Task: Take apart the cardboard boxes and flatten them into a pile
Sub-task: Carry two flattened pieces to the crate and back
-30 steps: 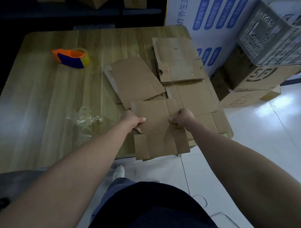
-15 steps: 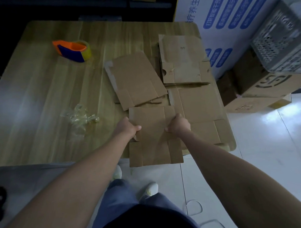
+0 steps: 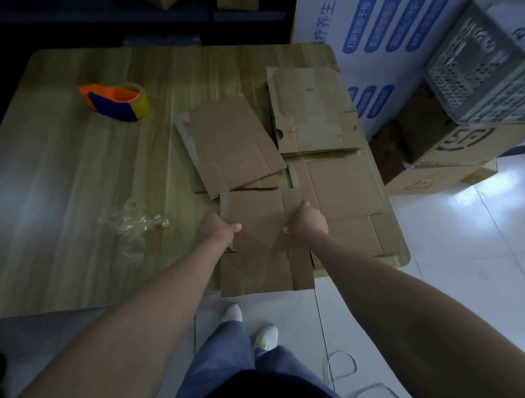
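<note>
Nearest: blue trousers (image 3: 228,358) and two pale shoes (image 3: 263,333) on a pale tiled floor, with a thin loop of cable (image 3: 341,370) lying just to the right of them. Both forearms reach forward to the near edge of the wooden table (image 3: 76,181). Left hand (image 3: 216,231) grasps the left edge of a flattened box (image 3: 262,216), thumb on top, fingers tucked out of sight under it. Right hand (image 3: 306,222) is clenched on the same box at its right side, knuckles up. The box lies flat, flaps spread, its near end overhanging the table's front edge above the floor. Its far end touches the pile of flattened cardboard (image 3: 344,190) that fills the table's right side. In that pile one sheet (image 3: 229,143) lies skewed at the left with pale tape along one edge. Another sheet (image 3: 308,108) sits square at the back right. Left of the hands, a crumpled wad of clear tape (image 3: 134,224) lies on the bare wood. Farther back on the left stands an orange and blue tape dispenser (image 3: 115,101), well apart from the pile. Beyond the table's right edge, stacked brown cartons (image 3: 449,141) stand on the floor, a grey perforated crate (image 3: 483,75) tilted on top of them. Behind them stands a white board with blue labels (image 3: 383,25).
</note>
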`<state>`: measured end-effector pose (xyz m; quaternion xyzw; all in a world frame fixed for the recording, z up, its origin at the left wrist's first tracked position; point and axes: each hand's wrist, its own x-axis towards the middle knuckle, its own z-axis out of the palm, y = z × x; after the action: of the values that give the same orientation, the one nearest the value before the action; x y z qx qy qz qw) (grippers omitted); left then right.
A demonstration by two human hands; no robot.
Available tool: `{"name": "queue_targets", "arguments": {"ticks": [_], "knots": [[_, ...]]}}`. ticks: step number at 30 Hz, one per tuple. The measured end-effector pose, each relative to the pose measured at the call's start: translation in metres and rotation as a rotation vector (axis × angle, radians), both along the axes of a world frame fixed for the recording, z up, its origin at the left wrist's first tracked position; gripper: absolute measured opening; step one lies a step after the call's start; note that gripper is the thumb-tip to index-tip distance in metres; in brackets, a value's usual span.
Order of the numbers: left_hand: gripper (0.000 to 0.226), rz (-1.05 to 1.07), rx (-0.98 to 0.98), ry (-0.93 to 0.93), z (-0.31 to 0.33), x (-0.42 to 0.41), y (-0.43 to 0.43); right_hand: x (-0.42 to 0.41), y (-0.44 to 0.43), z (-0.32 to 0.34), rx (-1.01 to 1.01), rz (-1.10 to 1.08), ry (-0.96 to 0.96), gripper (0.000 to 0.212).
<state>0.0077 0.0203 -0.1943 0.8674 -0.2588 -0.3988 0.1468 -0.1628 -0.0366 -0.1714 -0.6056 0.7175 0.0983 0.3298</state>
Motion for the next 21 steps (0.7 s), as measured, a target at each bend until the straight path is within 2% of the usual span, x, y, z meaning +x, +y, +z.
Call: {"name": "queue_targets", "arguments": {"ticks": [6, 12, 16, 21], "knots": [[0.049, -0.021, 0.030, -0.008, 0.009, 0.025, -0.007, 0.021, 0.005, 0.005, 0.027, -0.002, -0.062, 0.054], [0.054, -0.106, 0.013, 0.002, 0.020, 0.044, -0.032, 0.023, -0.017, 0.033, 0.076, 0.145, 0.085, 0.050], [0.075, -0.050, -0.034, -0.115, 0.033, 0.064, -0.068, 0.030, -0.048, 0.051, -0.044, 0.167, 0.034, 0.044], [0.074, 0.011, -0.116, 0.009, 0.025, 0.090, -0.105, 0.045, -0.086, 0.060, -0.118, 0.172, -0.070, 0.053]]}}
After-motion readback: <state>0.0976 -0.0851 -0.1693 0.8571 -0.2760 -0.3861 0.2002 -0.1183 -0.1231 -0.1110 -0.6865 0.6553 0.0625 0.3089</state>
